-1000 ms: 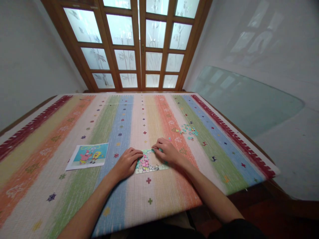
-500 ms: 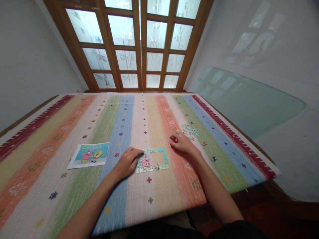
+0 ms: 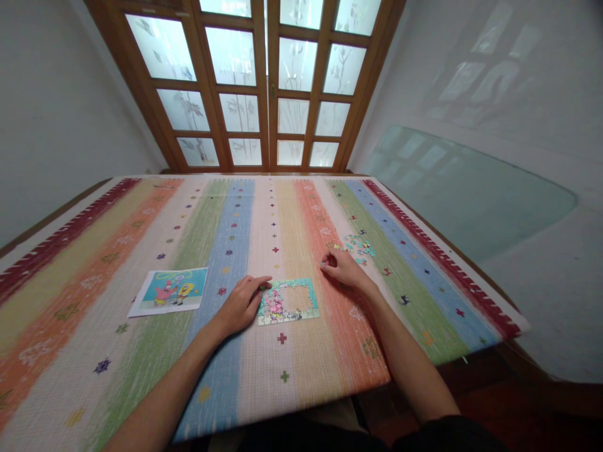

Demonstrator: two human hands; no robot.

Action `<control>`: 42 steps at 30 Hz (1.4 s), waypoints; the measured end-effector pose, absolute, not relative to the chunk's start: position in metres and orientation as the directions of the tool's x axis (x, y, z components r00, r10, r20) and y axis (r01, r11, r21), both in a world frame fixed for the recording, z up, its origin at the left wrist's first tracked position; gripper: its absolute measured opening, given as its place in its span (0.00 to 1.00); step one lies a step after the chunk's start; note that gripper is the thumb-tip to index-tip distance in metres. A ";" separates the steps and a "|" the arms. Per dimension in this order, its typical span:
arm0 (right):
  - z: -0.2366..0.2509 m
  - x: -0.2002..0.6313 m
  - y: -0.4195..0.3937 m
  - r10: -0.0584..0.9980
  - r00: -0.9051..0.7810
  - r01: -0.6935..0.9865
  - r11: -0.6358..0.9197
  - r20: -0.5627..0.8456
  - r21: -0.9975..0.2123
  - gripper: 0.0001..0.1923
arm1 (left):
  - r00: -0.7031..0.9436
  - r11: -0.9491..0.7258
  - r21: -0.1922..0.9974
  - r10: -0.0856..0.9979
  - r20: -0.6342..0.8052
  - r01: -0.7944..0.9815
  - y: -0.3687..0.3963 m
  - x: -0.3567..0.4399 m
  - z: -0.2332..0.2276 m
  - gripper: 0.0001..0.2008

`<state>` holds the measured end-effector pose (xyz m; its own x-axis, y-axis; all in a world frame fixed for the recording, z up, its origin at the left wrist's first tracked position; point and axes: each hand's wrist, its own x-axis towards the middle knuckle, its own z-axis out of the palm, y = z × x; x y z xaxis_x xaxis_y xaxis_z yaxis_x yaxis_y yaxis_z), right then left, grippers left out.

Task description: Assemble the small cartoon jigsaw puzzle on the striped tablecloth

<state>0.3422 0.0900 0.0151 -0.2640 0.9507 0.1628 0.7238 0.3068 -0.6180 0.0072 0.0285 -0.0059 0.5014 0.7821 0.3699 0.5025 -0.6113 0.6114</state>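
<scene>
Head: hollow pastel puzzle [image 3: 276,305]; left hand [image 3: 240,305] loose, empty; right hand [image 3: 346,269] pinching a piece [image 3: 323,265]

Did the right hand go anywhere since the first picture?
Yes. Judged against the tablecloth, the right hand moved right, from the far edge of the puzzle to the orange stripe beside it.

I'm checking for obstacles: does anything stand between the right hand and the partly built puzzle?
Nothing visible does: only striped tablecloth shows between the right hand and the partly built puzzle. The left hand is at the puzzle's left side, outside that gap; the main cluster of loose pieces lies beyond the right hand.
</scene>
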 end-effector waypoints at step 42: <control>0.003 0.241 0.035 0.702 -0.619 0.519 0.702 0.351 -0.488 0.04 | 0.539 -0.629 0.583 0.765 0.351 0.514 0.029 0.007 -0.005 0.14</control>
<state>0.2413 0.0351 0.0026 -0.6192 0.7024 0.3511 0.5193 0.7017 -0.4879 0.0075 0.0287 -0.0048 0.5395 0.7654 0.3510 0.5137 -0.6294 0.5830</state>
